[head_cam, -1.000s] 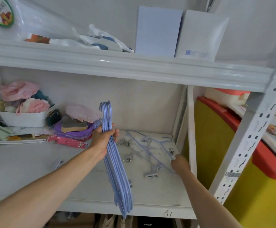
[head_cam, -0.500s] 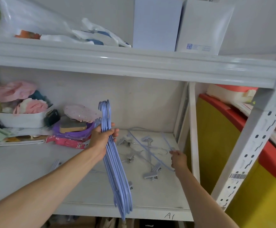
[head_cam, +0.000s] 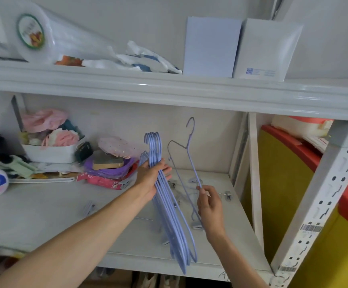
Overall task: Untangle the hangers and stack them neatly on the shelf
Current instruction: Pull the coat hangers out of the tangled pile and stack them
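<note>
My left hand (head_cam: 151,179) grips a bundle of several light-blue wire hangers (head_cam: 169,206), hooks up, lower ends hanging past the front edge of the white shelf (head_cam: 44,215). My right hand (head_cam: 209,202) pinches the bar of one thin blue clip hanger (head_cam: 186,161), lifted upright just right of the bundle with its hook pointing up. A clip (head_cam: 197,225) dangles from its lower end. More clip hangers (head_cam: 189,188) lie tangled on the shelf behind my right hand, partly hidden.
A white basket of pink cloth (head_cam: 50,150), a purple pile (head_cam: 106,165) and a pink packet (head_cam: 104,180) crowd the shelf's back left. A loose clip (head_cam: 89,207) lies mid-shelf. White boxes (head_cam: 241,48) stand on the upper shelf. A perforated post (head_cam: 322,194) and yellow bin (head_cam: 293,194) are at right.
My right hand has lifted one clip hanger off the shelf and raised it upright beside the bundle. My left hand still holds the bundle in about the same place.
</note>
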